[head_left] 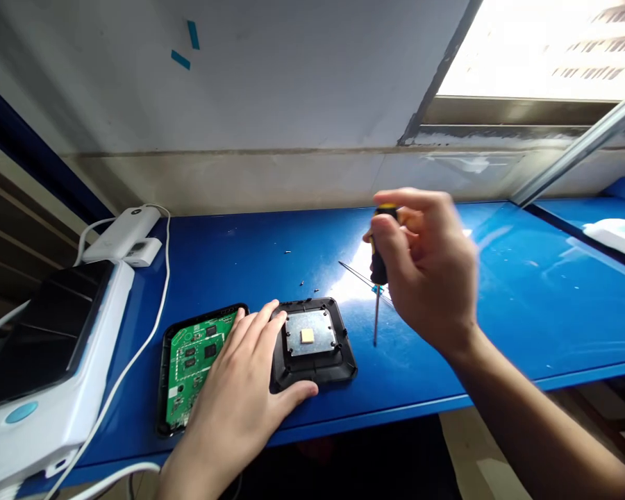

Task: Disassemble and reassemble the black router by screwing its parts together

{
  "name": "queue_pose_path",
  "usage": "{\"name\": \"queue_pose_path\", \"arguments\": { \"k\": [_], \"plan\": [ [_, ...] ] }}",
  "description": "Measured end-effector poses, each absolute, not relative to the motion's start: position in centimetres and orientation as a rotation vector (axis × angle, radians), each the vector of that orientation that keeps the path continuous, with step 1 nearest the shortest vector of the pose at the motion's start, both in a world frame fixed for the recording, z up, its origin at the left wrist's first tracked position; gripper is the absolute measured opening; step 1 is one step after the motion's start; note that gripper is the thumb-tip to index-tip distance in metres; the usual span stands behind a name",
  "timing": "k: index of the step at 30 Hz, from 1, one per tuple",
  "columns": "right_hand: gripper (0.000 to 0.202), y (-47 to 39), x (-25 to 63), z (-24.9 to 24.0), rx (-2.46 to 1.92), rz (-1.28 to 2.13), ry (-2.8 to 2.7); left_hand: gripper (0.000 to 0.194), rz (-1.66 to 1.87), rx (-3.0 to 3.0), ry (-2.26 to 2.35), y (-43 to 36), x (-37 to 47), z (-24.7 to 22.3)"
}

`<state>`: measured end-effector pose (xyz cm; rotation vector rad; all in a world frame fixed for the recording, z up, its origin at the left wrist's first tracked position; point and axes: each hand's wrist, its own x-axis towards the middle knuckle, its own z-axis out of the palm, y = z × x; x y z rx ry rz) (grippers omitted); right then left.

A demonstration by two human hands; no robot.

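In my right hand (427, 271) is a screwdriver (378, 267) with a black and yellow handle, fingers wrapped round it. Its thin shaft points down towards the blue table, right of a black plastic cover (346, 364). This cover lies inside up, with a metal plate (320, 325) and a cream-coloured square pad (307, 336) on it. My left hand (244, 375), fingers stretched out and thumb apart, rests over the cover's left side. Partly hidden beneath it is a green circuit board (190, 361) in a black case half (164, 389).
Several small screws (301, 283) lie behind the cover. Tweezers (355, 273), dark and thin, lie behind the screwdriver. A white device with a dark screen (46, 326) stands at left, beside a white cable (156, 316). The table's front edge (396, 415) is close.
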<state>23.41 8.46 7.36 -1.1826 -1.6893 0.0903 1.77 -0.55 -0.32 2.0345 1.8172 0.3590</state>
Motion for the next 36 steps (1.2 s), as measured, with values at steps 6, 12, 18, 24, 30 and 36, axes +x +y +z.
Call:
{"name": "queue_pose_path", "arguments": {
  "k": [6,12,18,24,30,36],
  "plan": [
    [0.025,9.8,24.8,3.9,-1.754,0.219,-2.050,0.086,0.386,2.030,1.829,-0.6,1.8,-0.6],
    [0.026,9.3,24.5,1.5,-1.894,0.144,-2.095,0.083,0.435,2.059,1.823,-0.4,1.8,-0.8],
    [0.030,8.7,24.3,1.9,-1.981,0.095,-2.154,0.080,0.599,2.122,1.794,-0.6,1.7,-0.4],
    [0.037,8.4,24.2,1.9,-1.992,0.113,-2.167,0.029,1.310,2.284,1.740,-2.3,0.7,1.4],
    [0.035,8.2,24.5,1.8,-1.965,0.195,-2.191,0.032,1.036,2.026,2.313,-3.6,-2.9,0.1],
    [0.037,8.1,24.5,1.8,-1.977,0.211,-2.194,0.049,0.864,1.716,2.387,-3.7,-3.0,-0.7]
  ]
}}
